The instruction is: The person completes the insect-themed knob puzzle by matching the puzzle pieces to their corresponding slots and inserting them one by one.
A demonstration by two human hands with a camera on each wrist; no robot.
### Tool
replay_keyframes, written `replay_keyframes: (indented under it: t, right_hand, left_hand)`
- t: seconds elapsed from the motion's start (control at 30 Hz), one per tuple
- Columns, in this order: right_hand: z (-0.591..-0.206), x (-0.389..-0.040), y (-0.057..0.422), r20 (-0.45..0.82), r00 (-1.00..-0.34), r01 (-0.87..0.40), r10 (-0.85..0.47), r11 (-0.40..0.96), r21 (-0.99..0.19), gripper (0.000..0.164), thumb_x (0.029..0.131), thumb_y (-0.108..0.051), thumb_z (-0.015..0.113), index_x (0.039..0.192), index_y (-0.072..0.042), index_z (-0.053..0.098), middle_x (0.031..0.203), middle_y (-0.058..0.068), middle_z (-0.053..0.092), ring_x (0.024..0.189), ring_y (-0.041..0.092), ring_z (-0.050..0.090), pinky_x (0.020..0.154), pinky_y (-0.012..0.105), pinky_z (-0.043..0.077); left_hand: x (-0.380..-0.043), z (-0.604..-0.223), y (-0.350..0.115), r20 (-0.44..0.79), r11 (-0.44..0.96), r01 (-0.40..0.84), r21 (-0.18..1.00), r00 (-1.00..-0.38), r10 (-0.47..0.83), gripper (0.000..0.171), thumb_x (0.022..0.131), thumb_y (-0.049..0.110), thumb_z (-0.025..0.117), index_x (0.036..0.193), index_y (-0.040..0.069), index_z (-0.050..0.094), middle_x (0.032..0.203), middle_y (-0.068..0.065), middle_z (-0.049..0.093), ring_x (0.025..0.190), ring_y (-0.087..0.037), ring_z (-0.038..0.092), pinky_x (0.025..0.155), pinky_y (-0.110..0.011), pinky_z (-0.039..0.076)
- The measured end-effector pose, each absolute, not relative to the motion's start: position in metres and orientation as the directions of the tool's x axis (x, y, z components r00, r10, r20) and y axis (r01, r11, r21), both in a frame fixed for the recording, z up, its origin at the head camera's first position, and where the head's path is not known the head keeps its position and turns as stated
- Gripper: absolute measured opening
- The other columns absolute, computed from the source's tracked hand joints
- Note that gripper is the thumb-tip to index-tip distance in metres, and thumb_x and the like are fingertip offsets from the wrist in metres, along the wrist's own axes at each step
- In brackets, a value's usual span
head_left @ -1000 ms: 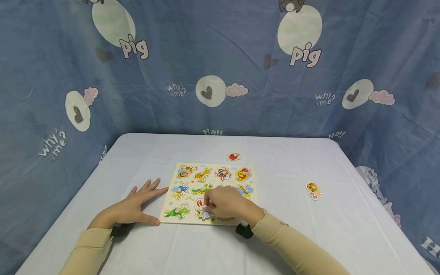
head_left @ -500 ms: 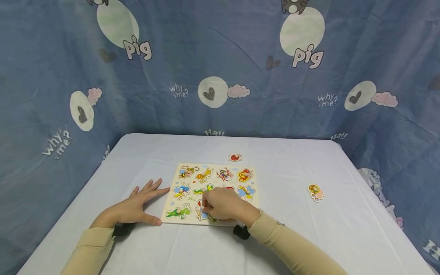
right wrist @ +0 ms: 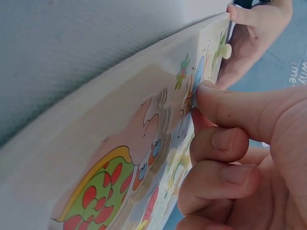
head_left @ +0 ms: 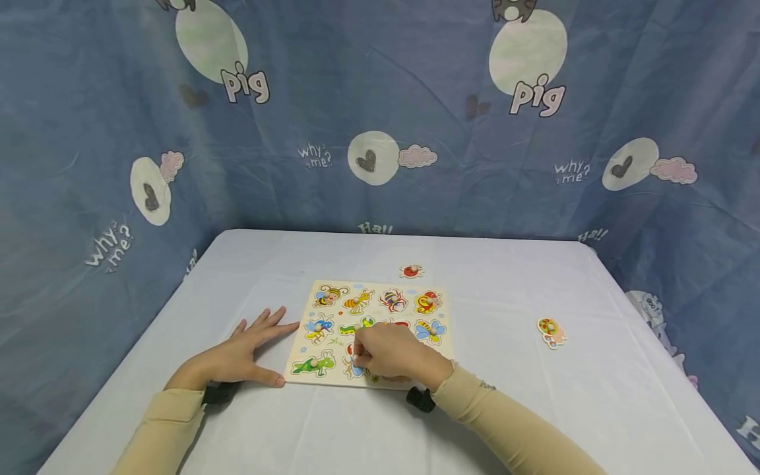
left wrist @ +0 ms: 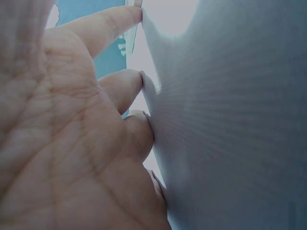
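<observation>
A wooden insect puzzle board (head_left: 303, 356) lies on the table. My right hand (head_left: 394, 353) pinches the knob of a blue-winged insect piece (head_left: 356, 369) in the front row, second from the left; the fingers hide part of it. In the right wrist view, thumb and forefinger meet close to the board's face. My left hand (head_left: 237, 356) is spread flat at the board's left side, its thumb at the near corner and forefinger at the edge. The left wrist view shows its palm and fingertips (left wrist: 136, 13) resting on the white cloth.
A loose ladybug piece (head_left: 411, 271) lies behind the board. To the right is a loose snail piece (head_left: 551, 333), whose picture shows in a recess (right wrist: 110, 187) on the board. Knobbed pieces such as a green grasshopper (head_left: 315, 363) sit in the board.
The insect piece under my right hand has shifted slightly and now lines up with its recess. My left hand stays at the board's edge. The head view has drifted a little.
</observation>
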State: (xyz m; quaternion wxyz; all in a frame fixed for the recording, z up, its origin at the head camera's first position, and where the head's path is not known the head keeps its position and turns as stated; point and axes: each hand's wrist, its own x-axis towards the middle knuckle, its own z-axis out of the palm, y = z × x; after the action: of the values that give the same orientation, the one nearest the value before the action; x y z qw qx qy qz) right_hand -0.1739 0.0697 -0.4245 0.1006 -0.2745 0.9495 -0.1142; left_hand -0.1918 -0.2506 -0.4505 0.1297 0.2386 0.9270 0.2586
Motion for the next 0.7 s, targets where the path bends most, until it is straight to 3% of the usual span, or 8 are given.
replay_keyframes:
  t: [0.4, 0.7]
  right_hand:
    - [-0.421, -0.175, 0.073, -0.133, -0.822, -0.490, -0.554, 0.807, -0.330, 0.012, 0.094, -0.039, 0.070, 0.088, -0.030, 0.066, 0.076, -0.018, 0.061, 0.064, 0.002, 0.053, 0.061, 0.024, 0.045]
    - [-0.419, -0.182, 0.084, -0.115, -0.817, -0.478, -0.565, 0.775, -0.413, 0.011, 0.094, -0.039, 0.069, 0.088, -0.030, 0.067, 0.070, -0.017, 0.064, 0.058, 0.002, 0.052, 0.052, 0.023, 0.040]
  left_hand:
    - [-0.193, -0.453, -0.252, -0.116, 0.756, 0.381, 0.533, -0.852, 0.511, 0.107, 0.064, 0.060, 0.086, 0.154, 0.028, 0.041, 0.170, -0.015, 0.010, 0.155, -0.047, -0.004, 0.114, -0.076, -0.008]
    - [-0.192, -0.451, -0.251, -0.117, 0.756, 0.387, 0.528, -0.849, 0.516, 0.108, 0.064, 0.061, 0.086, 0.155, 0.026, 0.040, 0.170, -0.015, 0.010, 0.155, -0.048, -0.003, 0.114, -0.076, -0.008]
